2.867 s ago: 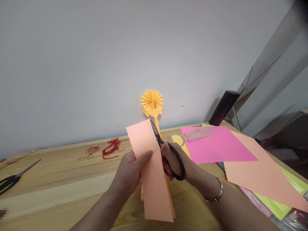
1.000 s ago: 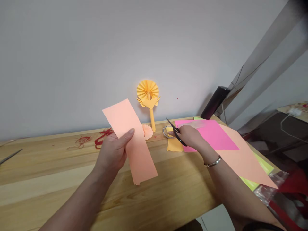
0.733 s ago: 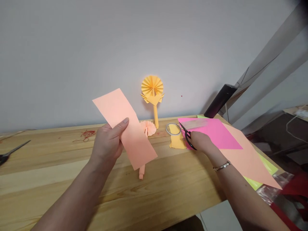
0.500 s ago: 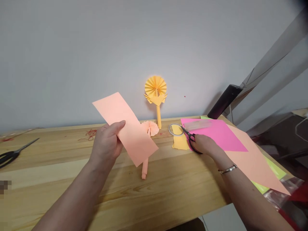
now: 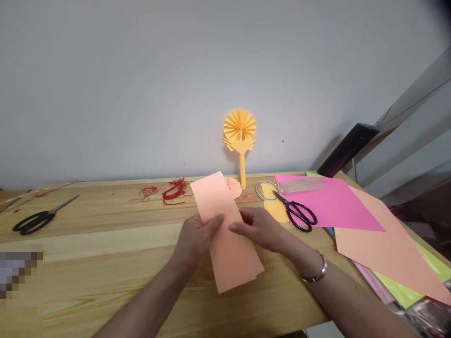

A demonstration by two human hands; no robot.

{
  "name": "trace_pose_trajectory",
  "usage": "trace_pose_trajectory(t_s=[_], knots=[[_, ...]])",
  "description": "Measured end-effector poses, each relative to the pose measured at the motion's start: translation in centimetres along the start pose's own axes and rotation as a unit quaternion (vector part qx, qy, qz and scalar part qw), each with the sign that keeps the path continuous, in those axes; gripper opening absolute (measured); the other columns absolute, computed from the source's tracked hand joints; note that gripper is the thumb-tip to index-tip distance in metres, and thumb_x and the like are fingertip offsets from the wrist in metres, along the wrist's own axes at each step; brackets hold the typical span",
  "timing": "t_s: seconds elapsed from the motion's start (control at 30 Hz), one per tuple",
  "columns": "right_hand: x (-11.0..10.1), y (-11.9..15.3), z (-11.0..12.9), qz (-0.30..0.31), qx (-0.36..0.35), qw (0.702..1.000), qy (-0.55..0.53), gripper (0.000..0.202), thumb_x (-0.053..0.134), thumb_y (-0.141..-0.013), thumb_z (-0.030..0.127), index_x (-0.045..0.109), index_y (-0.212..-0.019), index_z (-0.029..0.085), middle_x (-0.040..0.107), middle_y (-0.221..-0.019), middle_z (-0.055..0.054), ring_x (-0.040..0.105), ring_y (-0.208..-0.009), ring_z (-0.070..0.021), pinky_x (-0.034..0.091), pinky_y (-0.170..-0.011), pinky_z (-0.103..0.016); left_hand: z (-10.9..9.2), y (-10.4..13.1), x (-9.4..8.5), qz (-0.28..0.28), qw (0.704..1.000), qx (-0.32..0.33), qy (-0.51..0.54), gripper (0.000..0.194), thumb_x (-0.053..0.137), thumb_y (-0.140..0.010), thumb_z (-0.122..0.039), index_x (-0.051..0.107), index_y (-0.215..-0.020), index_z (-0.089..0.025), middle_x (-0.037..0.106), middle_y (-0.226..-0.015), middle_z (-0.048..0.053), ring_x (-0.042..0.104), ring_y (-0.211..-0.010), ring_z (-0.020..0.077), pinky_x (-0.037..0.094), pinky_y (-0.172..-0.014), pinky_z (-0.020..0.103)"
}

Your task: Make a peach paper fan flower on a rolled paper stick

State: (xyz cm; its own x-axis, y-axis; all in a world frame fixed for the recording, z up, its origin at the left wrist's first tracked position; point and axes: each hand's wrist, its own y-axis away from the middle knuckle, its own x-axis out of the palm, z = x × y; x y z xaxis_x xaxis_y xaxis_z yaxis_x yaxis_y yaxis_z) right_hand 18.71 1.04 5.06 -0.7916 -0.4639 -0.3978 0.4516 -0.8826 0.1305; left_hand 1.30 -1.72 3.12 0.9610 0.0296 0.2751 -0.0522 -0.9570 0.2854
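Note:
A rectangular sheet of peach paper (image 5: 230, 249) is held upright and slightly tilted above the table. My left hand (image 5: 195, 239) grips its left edge, thumb on the front and fingers hidden behind. At the right edge, my right hand (image 5: 262, 230) has its thumb over the front and its fingers curled at the side, closed on the paper. Behind the sheet, a pleated peach paper flower (image 5: 233, 188) shows only in part. Farther back, an orange paper flower (image 5: 240, 134) on a rolled stem leans against the wall.
Black-handled scissors (image 5: 299, 216) lie by a tape ring (image 5: 267, 191), over yellow paper and a magenta sheet (image 5: 338, 206). More peach sheets (image 5: 380, 244) are at right. Another pair of scissors (image 5: 38, 220) and red thread (image 5: 175, 190) lie left. A dark cylinder (image 5: 348, 150) leans at the back right.
My right hand has left the scissors, which now lie on the table, and has moved left to the peach paper. My left hand brought the paper lower and to the right, more upright.

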Motion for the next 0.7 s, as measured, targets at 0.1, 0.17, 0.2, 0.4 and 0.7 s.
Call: trace_pose_trajectory(t_s=[0.1,0.17,0.2,0.4,0.7], knots=[[1.7,-0.7,-1.3,0.031,0.024,0.995,-0.093,0.040,0.064,-0.072,0.050,0.065,-0.087,0.013,0.066,-0.087,-0.006,0.061,-0.076,-0.0190,0.044,-0.057,-0.024,0.1,0.2,0.3,-0.023,0.999,-0.035,-0.007,0.030,0.073,-0.065,-0.038,0.070,-0.081,-0.012,0.072,-0.071,0.009,0.066,-0.063,0.0260,0.052,-0.059,0.037],[2.0,-1.0,-2.1,0.035,0.038,0.988,-0.145,0.038,0.065,-0.072,0.047,0.065,-0.087,0.012,0.067,-0.088,-0.007,0.062,-0.077,-0.0202,0.047,-0.061,-0.027,0.1,0.3,0.4,-0.025,0.998,-0.051,-0.006,0.029,0.074,-0.064,-0.037,0.070,-0.077,-0.012,0.072,-0.068,0.009,0.066,-0.062,0.0263,0.052,-0.057,0.036],[1.9,-1.1,-2.5,0.033,0.042,0.984,-0.170,0.037,0.065,-0.072,0.046,0.065,-0.087,0.012,0.068,-0.088,-0.008,0.063,-0.078,-0.0203,0.049,-0.063,-0.028,0.1,0.3,0.4,-0.018,0.998,-0.055,0.001,0.029,0.073,-0.064,-0.038,0.070,-0.078,-0.012,0.072,-0.069,0.009,0.067,-0.063,0.0264,0.052,-0.058,0.036],[0.7,-1.2,-3.0,0.003,0.064,0.971,-0.231,0.035,0.067,-0.070,0.043,0.067,-0.086,0.012,0.069,-0.092,-0.010,0.065,-0.079,-0.0207,0.051,-0.068,-0.031,0.7,-0.3,-0.3,0.023,1.000,-0.005,0.004,0.031,0.066,-0.073,-0.037,0.071,-0.091,-0.013,0.072,-0.079,0.009,0.065,-0.068,0.0231,0.050,-0.064,0.034],[0.3,-1.6,-3.8,-0.023,0.083,0.975,-0.206,0.030,0.065,-0.071,0.040,0.067,-0.079,0.011,0.068,-0.083,-0.007,0.062,-0.071,-0.0183,0.049,-0.062,-0.029,0.7,-0.8,-0.6,0.025,0.996,-0.015,-0.082,0.026,0.066,-0.072,-0.037,0.071,-0.085,-0.015,0.070,-0.069,0.006,0.061,-0.061,0.0191,0.048,-0.059,0.030]])
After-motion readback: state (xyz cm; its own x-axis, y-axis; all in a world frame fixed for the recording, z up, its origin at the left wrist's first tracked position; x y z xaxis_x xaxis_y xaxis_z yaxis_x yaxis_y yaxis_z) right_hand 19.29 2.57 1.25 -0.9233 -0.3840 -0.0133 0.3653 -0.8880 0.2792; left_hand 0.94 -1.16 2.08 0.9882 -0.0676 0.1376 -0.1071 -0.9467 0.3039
